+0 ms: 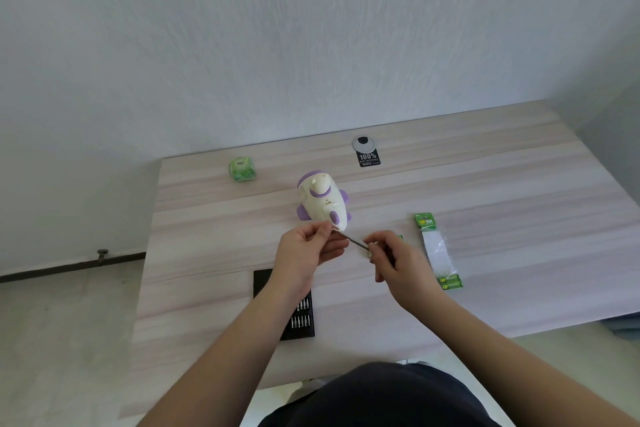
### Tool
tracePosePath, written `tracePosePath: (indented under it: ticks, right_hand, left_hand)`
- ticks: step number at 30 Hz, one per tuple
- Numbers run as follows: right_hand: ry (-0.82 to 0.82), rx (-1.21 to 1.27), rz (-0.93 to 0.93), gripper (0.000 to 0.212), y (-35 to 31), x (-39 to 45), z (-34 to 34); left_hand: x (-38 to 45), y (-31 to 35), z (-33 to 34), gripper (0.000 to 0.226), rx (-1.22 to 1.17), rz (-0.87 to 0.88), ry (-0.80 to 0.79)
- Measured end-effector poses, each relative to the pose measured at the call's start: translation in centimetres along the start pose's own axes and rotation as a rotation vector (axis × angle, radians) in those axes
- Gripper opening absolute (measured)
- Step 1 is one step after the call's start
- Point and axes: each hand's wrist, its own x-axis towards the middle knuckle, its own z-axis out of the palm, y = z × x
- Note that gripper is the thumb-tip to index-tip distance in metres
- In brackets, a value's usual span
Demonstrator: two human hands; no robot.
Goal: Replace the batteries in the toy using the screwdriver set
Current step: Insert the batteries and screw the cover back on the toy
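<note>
Hard cream-and-purple plastic, the toy (322,203) near the desk's (485,184) middle looks light, smooth and apt to slide, so brace its body, while the left hand (306,248) pinches the tip of the screwdriver (351,241) and the right hand (398,260) grips its handle.

Glossy plastic toy (322,201), thin metal screwdriver (353,241), matt wood-grain table (485,184), shiny plastic battery pack (438,250).

A pale wood-grain surface (485,191) stands against a white, faintly streaked wall (277,28), with light floor (62,340) and a dark baseboard (69,265) at left, in soft even light.
</note>
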Motion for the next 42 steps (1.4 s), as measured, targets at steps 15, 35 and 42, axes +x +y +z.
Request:
tracePosePath:
  ticks: [15, 35, 42]
  right_hand:
    - [-0.038, 0.026, -0.016, 0.008, 3.8, 1.9, -6.1]
    - [-0.09, -0.023, -0.151, 0.02, 7.5, 3.7, -9.7]
    - [-0.095, -0.089, -0.282, 0.012, 7.8, 4.2, -9.9]
  left_hand:
    - [1.0, -1.1, 5.7, 0.023, 0.242, 0.026, 0.037]
    - [1.3, -2.6, 10.8, 0.03, 0.159, -0.066, 0.171]
    - [1.1, -2.7, 10.6, 0.029, 0.176, -0.064, 0.202]
